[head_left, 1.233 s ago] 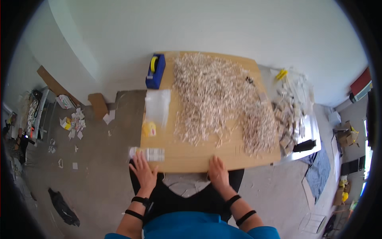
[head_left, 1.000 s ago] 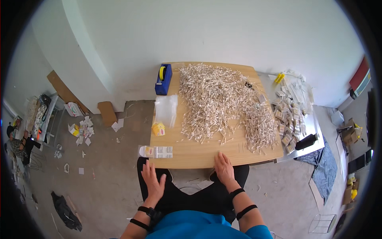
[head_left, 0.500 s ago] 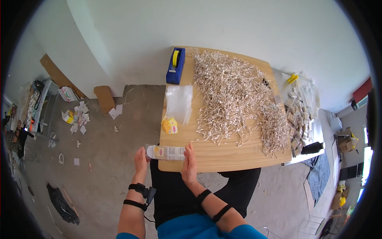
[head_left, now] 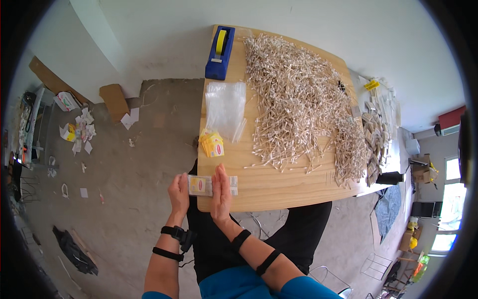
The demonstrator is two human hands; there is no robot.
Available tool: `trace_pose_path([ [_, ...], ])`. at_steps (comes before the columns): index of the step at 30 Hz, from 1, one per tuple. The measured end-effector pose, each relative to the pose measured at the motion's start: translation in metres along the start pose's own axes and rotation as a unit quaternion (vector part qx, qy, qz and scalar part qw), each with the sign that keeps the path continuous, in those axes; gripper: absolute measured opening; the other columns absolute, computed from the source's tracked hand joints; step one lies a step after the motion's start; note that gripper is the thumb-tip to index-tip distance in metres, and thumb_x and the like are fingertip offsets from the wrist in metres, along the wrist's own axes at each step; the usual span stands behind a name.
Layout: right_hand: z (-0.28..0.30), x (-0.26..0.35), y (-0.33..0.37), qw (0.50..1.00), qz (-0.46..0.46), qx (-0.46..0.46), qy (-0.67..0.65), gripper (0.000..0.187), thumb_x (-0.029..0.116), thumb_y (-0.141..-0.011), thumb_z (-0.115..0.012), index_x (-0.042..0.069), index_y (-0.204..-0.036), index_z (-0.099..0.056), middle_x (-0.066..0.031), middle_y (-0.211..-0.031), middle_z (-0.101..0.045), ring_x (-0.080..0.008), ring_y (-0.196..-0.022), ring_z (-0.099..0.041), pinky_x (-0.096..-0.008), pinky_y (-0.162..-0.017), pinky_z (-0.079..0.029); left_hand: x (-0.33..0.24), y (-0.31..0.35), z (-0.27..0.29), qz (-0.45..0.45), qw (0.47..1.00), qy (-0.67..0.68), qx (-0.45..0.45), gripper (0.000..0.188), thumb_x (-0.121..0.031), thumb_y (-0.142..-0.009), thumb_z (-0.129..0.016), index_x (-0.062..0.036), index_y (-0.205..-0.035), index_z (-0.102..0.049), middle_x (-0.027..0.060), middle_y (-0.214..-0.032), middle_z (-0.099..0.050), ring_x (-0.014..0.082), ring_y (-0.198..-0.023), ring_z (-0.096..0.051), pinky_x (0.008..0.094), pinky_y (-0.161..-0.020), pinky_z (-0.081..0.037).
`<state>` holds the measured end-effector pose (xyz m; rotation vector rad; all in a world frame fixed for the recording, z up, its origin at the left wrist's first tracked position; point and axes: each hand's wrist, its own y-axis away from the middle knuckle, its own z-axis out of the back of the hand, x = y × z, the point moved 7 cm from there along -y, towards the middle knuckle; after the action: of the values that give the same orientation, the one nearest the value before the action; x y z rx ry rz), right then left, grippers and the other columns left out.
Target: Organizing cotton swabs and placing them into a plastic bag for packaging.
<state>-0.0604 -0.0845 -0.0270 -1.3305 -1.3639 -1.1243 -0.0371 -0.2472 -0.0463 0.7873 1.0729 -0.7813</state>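
Observation:
A small clear plastic packet with a yellow-and-white label lies across the table's near left corner, its left end at the edge. My left hand is closed at that end, fingers curled against it. Over the packet's right part rests my right hand, its fingers stretched out straight and side by side, covering some of the label. Just beyond the hands sit several yellow label cards, fanned out. Behind them is a stack of flat clear plastic bags. A large heap of cotton swabs spreads to the right.
A blue tape dispenser with yellow tape stands at the wooden table's far left corner. Small bundles or boxes crowd a side surface on the right, near a black roll. Paper scraps and cardboard litter the floor.
My right hand has moved left, from the packet's right end to over its label. My left hand stays at the left end. The whole view has shifted, with the table now higher.

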Motion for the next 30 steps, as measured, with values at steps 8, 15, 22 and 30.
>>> trace_pose_path([
  [8, -0.010, -0.001, -0.001, 0.998, -0.009, 0.011, -0.054, 0.039, 0.000, -0.105, -0.037, 0.000, -0.143, -0.039, -0.0122, -0.159, -0.026, -0.0211, -0.146, -0.026, -0.0347, -0.120, -0.023, -0.009, 0.004, 0.005, -0.049, 0.997, -0.057, -0.025, 0.030, -0.025, -0.102, -0.053, 0.0037, -0.096, -0.062, 0.0072, -0.072, -0.060, 0.0089, -0.069, -0.051, 0.0289, -0.062, -0.045],
  [15, 0.000, 0.008, -0.009, 0.990, 0.006, -0.064, 0.129, 0.037, -0.008, -0.098, -0.046, -0.002, -0.134, -0.047, -0.0143, -0.152, -0.039, -0.0233, -0.136, -0.043, -0.0330, -0.113, -0.036, -0.007, 0.003, 0.001, -0.022, 0.999, -0.040, -0.015, 0.030, -0.024, -0.102, -0.054, 0.0046, -0.099, -0.063, 0.0096, -0.076, -0.064, 0.0103, -0.071, -0.055, 0.0296, -0.065, -0.047],
  [22, 0.004, 0.003, -0.011, 0.985, 0.042, -0.060, 0.157, 0.041, -0.012, -0.091, -0.052, -0.005, -0.131, -0.048, -0.0184, -0.147, -0.044, -0.0241, -0.131, -0.050, -0.0328, -0.107, -0.045, -0.012, 0.002, 0.002, -0.055, 0.995, -0.084, -0.029, 0.029, -0.023, -0.102, -0.053, 0.0046, -0.097, -0.062, 0.0112, -0.073, -0.061, 0.0120, -0.069, -0.054, 0.0316, -0.063, -0.047],
  [30, 0.001, 0.009, -0.013, 0.993, 0.001, -0.048, 0.109, 0.040, -0.009, -0.091, -0.057, -0.004, -0.130, -0.049, -0.0182, -0.148, -0.043, -0.0252, -0.130, -0.050, -0.0320, -0.106, -0.045, -0.018, 0.003, 0.002, -0.048, 0.997, -0.061, -0.026, 0.030, -0.023, -0.103, -0.053, 0.0037, -0.090, -0.060, 0.0091, -0.070, -0.058, 0.0103, -0.067, -0.050, 0.0301, -0.060, -0.044],
])
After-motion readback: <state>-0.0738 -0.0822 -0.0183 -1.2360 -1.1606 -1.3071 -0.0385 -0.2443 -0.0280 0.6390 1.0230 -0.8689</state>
